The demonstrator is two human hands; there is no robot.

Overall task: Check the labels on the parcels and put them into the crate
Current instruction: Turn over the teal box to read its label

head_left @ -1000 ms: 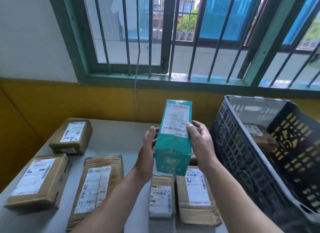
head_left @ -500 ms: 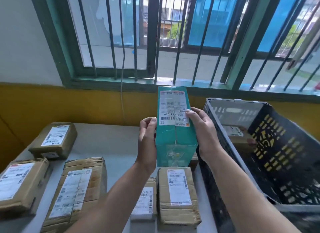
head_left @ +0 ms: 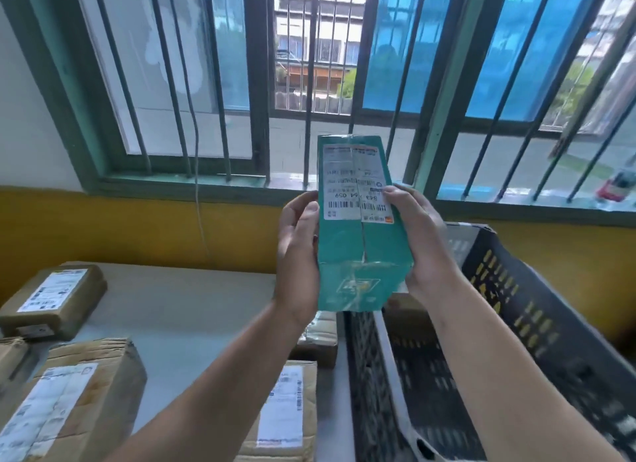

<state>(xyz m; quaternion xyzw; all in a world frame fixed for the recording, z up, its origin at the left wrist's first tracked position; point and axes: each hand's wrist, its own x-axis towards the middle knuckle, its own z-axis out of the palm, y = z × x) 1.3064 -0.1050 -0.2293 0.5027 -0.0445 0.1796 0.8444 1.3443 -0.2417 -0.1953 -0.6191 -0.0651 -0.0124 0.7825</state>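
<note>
Hands first: left hand (head_left: 297,251) and right hand (head_left: 418,241) both clasp the teal parcel (head_left: 358,251) by its sides, upright at window height, label (head_left: 356,189) facing me upside down. I'd hold it steady to read, then lower it rightward into the crate (head_left: 537,324).

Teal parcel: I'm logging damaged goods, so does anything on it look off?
Yes: a crease or split runs lengthwise down the upper face of the teal parcel and cuts through its label, whose two halves sit slightly offset. The left hand and right hand grip its sides.
</note>
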